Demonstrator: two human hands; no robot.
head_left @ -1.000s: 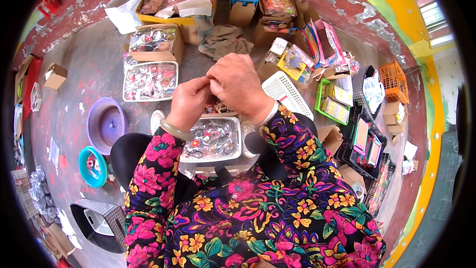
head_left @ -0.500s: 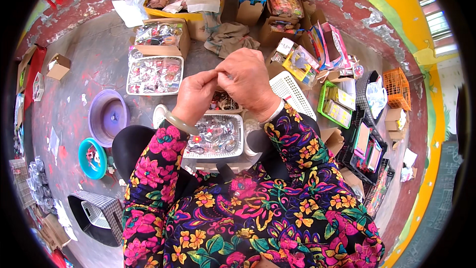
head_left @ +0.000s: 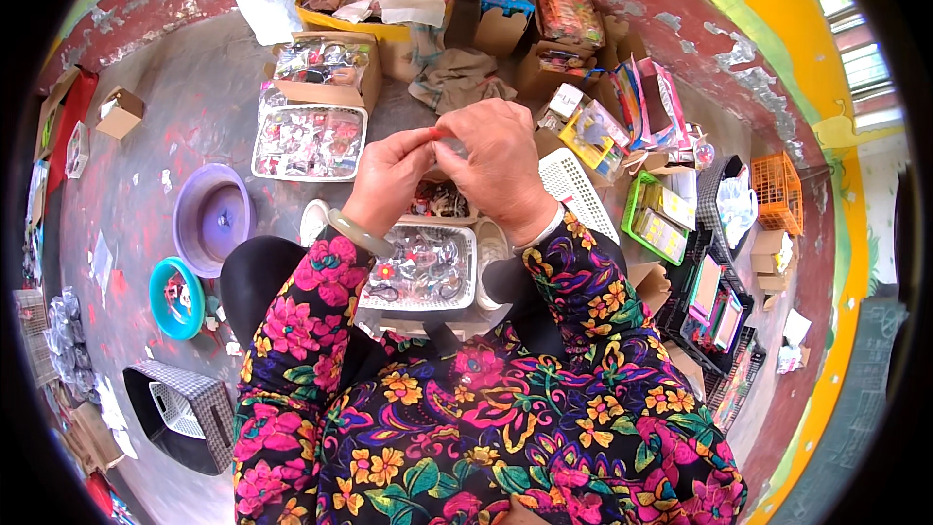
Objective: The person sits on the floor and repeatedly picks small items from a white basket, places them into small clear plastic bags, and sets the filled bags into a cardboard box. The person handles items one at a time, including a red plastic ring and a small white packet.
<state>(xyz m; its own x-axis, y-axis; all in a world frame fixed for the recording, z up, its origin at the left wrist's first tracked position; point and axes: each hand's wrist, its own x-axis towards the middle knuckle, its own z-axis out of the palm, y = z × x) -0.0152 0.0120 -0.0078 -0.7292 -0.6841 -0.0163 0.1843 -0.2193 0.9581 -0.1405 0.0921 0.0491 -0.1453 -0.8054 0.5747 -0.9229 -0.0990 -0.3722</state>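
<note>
Now a red sliver, unseen a moment ago, is peeking out; left hand and right hand are both pinching it.

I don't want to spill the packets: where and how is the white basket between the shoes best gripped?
Probably best by the rim of the white basket, at its left and right sides, reaching down from above: it sits upright and open-topped, with packets lying loose inside. The right shoe is close beside its right side, so finger room looks tight there.
</note>
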